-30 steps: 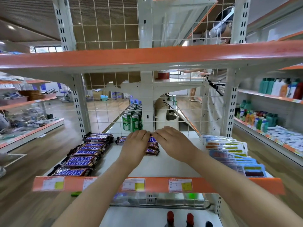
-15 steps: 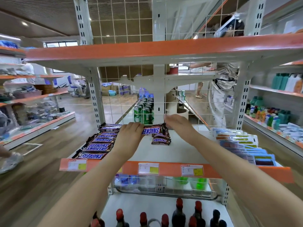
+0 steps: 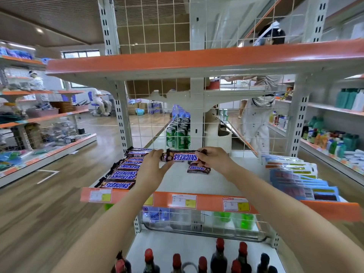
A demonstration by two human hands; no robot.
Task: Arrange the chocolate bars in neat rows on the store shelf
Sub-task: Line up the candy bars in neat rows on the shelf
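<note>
Gripping one chocolate bar by its ends, both hands' fingers curl above the shelf.

Bottles cut off by the bottom edge. Price tags too blurred to read. Held bar ends covered by both hands. Small pile partly hidden behind right hand.

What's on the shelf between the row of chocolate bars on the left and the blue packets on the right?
In the head view, between the row of chocolate bars and the blue packets lie bare shelf and a small pile of bars; both hands hold one bar above.
</note>
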